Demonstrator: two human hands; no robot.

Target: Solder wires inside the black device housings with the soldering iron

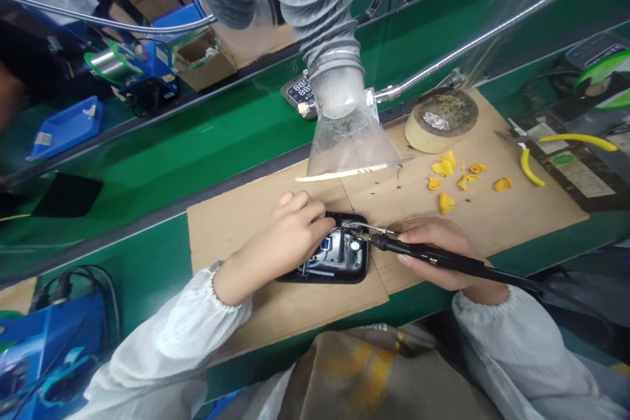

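Note:
A black plastic housing (352,270) lies open side up on the cardboard, with small parts and wires inside. My left hand (298,231) reaches over its left side, fingers curled and fingertips pressed together near the upper inner edge. Whatever sits between those fingertips is hidden. Wrapped in my right hand (436,246) is a black soldering iron (413,249), its tip reaching the housing's upper right corner. A thin metal tube (377,229) runs alongside the iron to the same spot.
A clear fume hood (349,144) hangs just beyond the housing. Behind the right hand are a round tip-cleaning pot (423,134), yellow peel-like scraps (444,164) and yellow-handled pliers (575,138). Blue equipment (54,341) stands at left. A small display unit (298,93) sits behind the hood.

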